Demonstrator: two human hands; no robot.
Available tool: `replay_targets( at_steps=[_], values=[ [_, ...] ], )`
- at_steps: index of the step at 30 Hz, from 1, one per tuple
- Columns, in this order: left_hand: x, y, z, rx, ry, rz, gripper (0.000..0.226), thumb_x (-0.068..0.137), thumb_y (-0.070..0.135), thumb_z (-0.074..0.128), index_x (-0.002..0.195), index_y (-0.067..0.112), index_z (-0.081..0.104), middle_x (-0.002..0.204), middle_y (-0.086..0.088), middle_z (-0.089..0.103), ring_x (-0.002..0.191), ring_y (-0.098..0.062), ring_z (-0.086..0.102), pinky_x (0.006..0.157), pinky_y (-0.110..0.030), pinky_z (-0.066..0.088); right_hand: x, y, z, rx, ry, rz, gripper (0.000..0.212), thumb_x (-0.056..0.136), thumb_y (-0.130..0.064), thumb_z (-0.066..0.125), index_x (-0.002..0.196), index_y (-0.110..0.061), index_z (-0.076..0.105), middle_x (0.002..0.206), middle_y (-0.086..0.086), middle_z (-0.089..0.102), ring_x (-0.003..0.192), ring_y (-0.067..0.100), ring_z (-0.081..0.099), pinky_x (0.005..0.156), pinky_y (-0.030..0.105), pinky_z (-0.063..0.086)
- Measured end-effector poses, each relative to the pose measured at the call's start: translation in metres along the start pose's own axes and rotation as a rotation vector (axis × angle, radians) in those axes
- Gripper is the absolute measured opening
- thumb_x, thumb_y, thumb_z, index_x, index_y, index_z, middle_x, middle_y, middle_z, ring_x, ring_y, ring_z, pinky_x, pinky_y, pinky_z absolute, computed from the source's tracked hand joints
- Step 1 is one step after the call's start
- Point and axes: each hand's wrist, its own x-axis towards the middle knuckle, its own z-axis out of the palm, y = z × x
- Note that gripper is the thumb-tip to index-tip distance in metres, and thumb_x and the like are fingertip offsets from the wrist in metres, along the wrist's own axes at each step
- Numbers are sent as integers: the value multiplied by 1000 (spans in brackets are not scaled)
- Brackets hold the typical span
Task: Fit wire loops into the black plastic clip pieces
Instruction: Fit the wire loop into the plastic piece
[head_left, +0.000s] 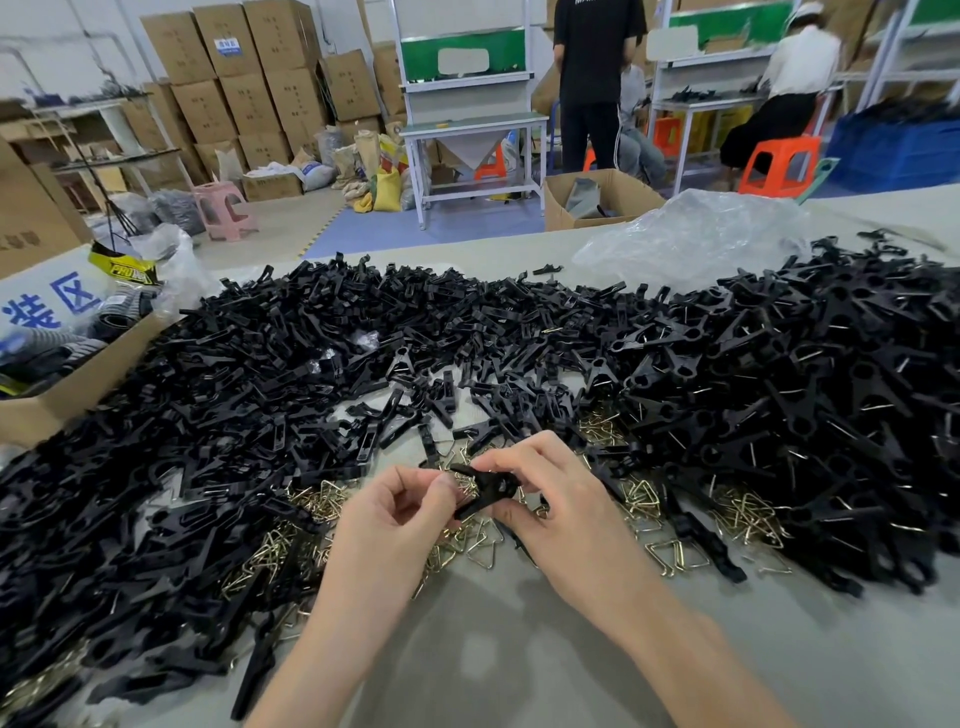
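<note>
Above the table's near middle, both hands meet on one black plastic clip piece. My right hand grips the clip from the right with curled fingers. My left hand pinches a small wire loop at the clip's left end. Whether the loop sits in the clip is too blurred to tell. A scatter of brass-coloured wire loops lies on the table under the hands. A wide heap of black clip pieces covers the table on the left and far side.
A second black heap with wire showing in the pieces fills the right. A cardboard box stands at the left edge, and crumpled clear plastic lies at the back right. Bare grey table runs beneath my forearms. People work at benches behind.
</note>
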Motion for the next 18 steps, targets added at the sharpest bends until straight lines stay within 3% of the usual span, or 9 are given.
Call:
replay_targets(
  at_steps=[3, 8, 12, 15, 18],
  values=[
    [0, -3, -1, 72, 0, 10, 14, 91, 18, 69, 78, 14, 71, 75, -10, 73, 60, -8, 59, 59, -15, 45, 0, 1, 0, -9, -4, -9, 40, 87, -13, 75, 116, -38, 65, 108, -21, 52, 101, -8, 52, 86, 11, 43],
    [-1, -4, 0, 145, 19, 14, 16, 90, 20, 69, 74, 16, 69, 70, -6, 72, 55, -4, 57, 53, -12, 43, -1, 3, 2, -62, -5, -25, 47, 87, -10, 75, 116, -43, 60, 105, -22, 47, 98, -8, 52, 80, 3, 38],
    [0, -4, -1, 124, 28, 2, 19, 89, 23, 68, 72, 15, 67, 73, -13, 71, 57, -11, 55, 52, -15, 41, -1, 1, 4, -50, 10, -18, 44, 87, -14, 75, 116, -44, 59, 105, -22, 47, 99, -4, 54, 83, 5, 40],
    [0, -4, 0, 110, -20, -12, 21, 91, 20, 67, 70, 16, 66, 70, -17, 68, 55, -10, 53, 51, -16, 40, -1, -1, 3, -29, -14, -11, 43, 88, -12, 74, 115, -42, 59, 106, -21, 49, 100, 1, 56, 87, 13, 43],
    [-1, -3, -4, -19, -175, -92, 24, 90, 27, 72, 68, 26, 65, 70, -8, 68, 62, -14, 60, 59, -22, 46, -1, -2, 0, 12, -39, -2, 39, 87, -12, 74, 114, -38, 63, 107, -23, 52, 102, -1, 56, 88, 16, 44]
  ],
)
